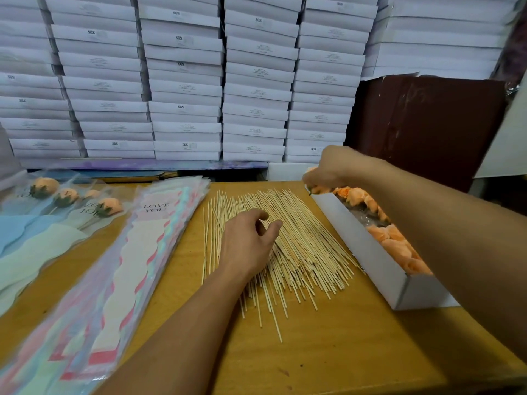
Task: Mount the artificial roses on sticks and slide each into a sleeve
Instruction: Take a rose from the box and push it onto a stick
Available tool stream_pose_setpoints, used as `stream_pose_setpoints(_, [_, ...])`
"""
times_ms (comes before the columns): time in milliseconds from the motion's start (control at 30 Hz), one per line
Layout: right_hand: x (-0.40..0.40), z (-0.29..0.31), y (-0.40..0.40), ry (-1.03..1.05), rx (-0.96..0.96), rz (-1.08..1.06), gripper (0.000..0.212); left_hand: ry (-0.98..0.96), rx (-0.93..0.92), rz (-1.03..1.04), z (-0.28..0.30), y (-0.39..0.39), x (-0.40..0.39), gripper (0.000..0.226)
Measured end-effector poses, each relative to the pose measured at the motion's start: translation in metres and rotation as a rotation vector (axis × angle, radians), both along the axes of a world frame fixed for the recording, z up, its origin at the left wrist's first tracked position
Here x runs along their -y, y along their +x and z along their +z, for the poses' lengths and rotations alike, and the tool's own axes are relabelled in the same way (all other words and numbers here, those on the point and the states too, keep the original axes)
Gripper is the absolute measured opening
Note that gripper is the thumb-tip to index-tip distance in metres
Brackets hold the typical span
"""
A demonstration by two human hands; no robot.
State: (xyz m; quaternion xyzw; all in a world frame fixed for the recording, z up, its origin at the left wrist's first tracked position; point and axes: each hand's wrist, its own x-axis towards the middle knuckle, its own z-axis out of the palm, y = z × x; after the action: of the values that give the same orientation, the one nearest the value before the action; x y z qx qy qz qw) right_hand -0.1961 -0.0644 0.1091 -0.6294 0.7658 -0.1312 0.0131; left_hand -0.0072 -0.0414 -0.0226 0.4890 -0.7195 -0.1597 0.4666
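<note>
Bamboo-pale sticks (273,246) lie in a loose fan at the middle of the wooden table (342,352), and the left hand (246,242) rests on top of the pile, thumb and curled forefinger closing toward each other on the sticks beneath; whether a single stick is actually pinched cannot be told. The right hand (328,172) reaches to the far end of the long white box (370,252) at the right of the sticks, fingers bent downward around a peach rose (318,190) with a green base, gripping it at the box's end. More peach roses (396,240) fill the box along its length. Left of the sticks lies a stack of clear sleeves (137,252) printed with "LOVE YOU" and wavy pink edges. Further left, at the table's edge, finished roses in sleeves (71,199) lie side by side. Behind the table rise stacks of flat white cartons (185,81), with a dark brown board (427,124) leaning at the right.
</note>
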Motion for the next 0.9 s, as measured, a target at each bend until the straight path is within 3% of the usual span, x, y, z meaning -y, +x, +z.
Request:
stream_pose_setpoints(200, [0.006,-0.024,0.044,0.153,0.112,0.138,0.030,-0.004,-0.042,-0.029,0.004,0.001,-0.002,0.056])
stream_pose_setpoints(367, [0.008,-0.032,0.067,0.264,0.112,0.177,0.031,0.003,-0.100,-0.097,0.004,0.003,-0.002,0.028])
stream_pose_setpoints(567, [0.008,-0.035,0.072,0.332,0.268,0.212,0.027,0.010,-0.143,-0.068,0.002,0.005,0.003,0.019])
stream_pose_setpoints(667, [0.006,-0.031,0.065,0.432,0.434,0.250,0.028,-0.007,-0.146,-0.021,0.000,0.007,0.006,0.013])
stream_pose_setpoints(733, [0.008,-0.034,0.056,0.466,0.563,0.234,0.044,-0.008,-0.164,0.041,-0.001,0.009,0.008,0.012])
stream_pose_setpoints(800, [0.013,-0.049,0.048,0.351,0.644,0.139,0.049,0.011,-0.189,0.105,-0.001,0.011,0.009,0.009])
stream_pose_setpoints(900, [0.024,-0.083,0.050,0.025,0.364,0.031,0.022,0.042,-0.236,0.159,-0.002,0.013,0.012,0.007])
